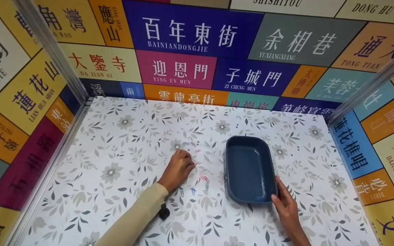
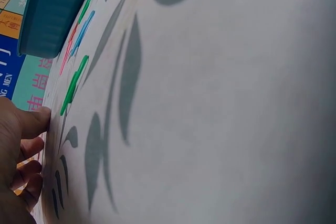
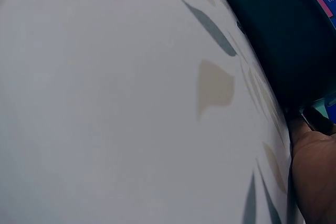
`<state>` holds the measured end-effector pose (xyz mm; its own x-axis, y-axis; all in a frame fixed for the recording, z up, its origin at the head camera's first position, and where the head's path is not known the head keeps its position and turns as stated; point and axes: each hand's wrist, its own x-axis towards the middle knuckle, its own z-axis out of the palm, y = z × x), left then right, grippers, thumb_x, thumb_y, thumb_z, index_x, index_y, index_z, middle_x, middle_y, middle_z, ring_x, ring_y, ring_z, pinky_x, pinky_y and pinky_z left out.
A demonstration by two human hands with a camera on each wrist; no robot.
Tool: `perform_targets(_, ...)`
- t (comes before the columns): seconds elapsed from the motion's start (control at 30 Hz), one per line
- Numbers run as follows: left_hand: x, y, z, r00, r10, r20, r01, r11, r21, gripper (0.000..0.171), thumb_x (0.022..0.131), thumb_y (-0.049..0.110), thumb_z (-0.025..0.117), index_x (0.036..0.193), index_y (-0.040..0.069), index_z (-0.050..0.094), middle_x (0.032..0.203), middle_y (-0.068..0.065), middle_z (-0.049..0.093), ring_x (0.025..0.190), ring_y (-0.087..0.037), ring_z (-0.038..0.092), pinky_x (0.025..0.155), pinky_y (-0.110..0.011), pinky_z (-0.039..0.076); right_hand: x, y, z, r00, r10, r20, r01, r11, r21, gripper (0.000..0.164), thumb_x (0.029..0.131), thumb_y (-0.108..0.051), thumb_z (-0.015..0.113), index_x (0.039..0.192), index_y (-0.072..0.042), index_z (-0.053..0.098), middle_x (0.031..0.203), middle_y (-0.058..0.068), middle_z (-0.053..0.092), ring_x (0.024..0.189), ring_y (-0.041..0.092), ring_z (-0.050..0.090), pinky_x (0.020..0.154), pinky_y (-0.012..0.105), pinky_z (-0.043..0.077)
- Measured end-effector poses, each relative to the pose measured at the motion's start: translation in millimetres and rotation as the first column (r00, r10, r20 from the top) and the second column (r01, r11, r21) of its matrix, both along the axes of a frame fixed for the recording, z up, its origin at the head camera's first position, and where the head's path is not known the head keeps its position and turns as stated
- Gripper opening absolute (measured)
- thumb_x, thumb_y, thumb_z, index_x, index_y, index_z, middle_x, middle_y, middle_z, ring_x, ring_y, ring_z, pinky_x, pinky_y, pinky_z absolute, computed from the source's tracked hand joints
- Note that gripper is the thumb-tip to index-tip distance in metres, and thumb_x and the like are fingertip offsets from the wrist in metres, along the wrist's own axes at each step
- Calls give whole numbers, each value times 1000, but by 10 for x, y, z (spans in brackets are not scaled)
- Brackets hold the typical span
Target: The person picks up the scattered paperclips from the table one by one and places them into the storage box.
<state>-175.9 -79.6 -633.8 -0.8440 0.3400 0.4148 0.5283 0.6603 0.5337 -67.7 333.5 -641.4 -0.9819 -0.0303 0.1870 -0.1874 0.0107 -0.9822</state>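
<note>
My left hand (image 1: pixel 178 169) is low over the patterned tabletop, its thumb and fingertips pinching a pink paper clip (image 1: pixel 196 163) that is mostly hidden. Around it lie several loose clips: a red one (image 1: pixel 193 145) beyond the fingers, and a green one (image 1: pixel 207 186) and a blue one (image 1: pixel 193 191) nearer the body. My right hand (image 1: pixel 287 205) grips the near right corner of a dark blue rectangular container (image 1: pixel 229 171), thumb at the rim and fingers along the outer wall. Inside, a blue paper clip (image 1: pixel 259 197) lies near that corner.
Walls covered with coloured signs (image 1: pixel 190 34) enclose the white, leaf-printed table (image 1: pixel 115 205) at the back and both sides. Metal posts (image 1: pixel 55 51) stand at the corners. A small dark object (image 1: pixel 164 212) shows beside the left sleeve.
</note>
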Motion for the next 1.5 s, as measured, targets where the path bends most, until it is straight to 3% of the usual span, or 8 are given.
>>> perform_targets(0.1,-5,-6,-23,1000,-11,-9,11,1000,1,13,101,7,80,89,2,79,105,-12,68,105,-32,60,96,-48,52,8,-4,3,1000,-9,14,9,1000,14,64,112,6,53,170,8,26,179,20,26,155,-8,34,120,14,34)
perform_targets(0.43,13,-17,-28,996,30,90,-30,1000,4,12,105,10,76,97,2,82,107,-10,66,108,-29,58,98,-45,52,5,-8,-20,1000,-4,1,4,1000,-8,64,110,10,52,169,10,26,179,16,29,155,-6,36,120,15,35)
perform_targets(0.77,0,-50,-45,996,33,80,-33,999,-7,7,102,6,76,100,3,82,109,-9,67,109,-29,59,99,-46,52,-4,-20,-7,1000,-16,-2,16,1000,5,64,110,10,53,168,9,29,178,18,30,155,-6,36,120,16,35)
perform_targets(1.03,-16,-57,46,987,22,161,-33,997,64,8,104,8,76,98,4,80,106,-8,68,109,-27,61,99,-44,54,-3,-23,-2,1000,-1,14,2,1000,-7,65,111,8,53,169,9,25,180,18,27,155,-9,34,121,14,33)
perform_targets(1.17,-11,-48,110,985,13,173,-31,994,105,6,103,8,76,99,4,79,107,-8,70,110,-27,62,106,-45,53,-1,-17,-13,1000,7,-1,-7,1000,-24,64,111,10,52,169,10,24,179,12,30,155,-8,34,121,15,33)
perform_targets(1.3,-23,-34,165,988,3,153,-20,993,112,5,102,9,76,99,6,78,108,-8,71,111,-27,62,108,-44,51,4,-11,4,1000,0,3,0,1000,-8,64,111,9,52,169,9,26,179,16,28,155,-8,35,121,15,34)
perform_targets(1.5,-45,24,263,998,-27,50,20,992,128,4,98,5,79,96,7,77,104,-8,72,108,-27,63,98,-43,54,-3,-24,53,999,-19,35,18,999,26,64,112,5,54,170,6,28,179,25,22,154,-9,36,119,15,36)
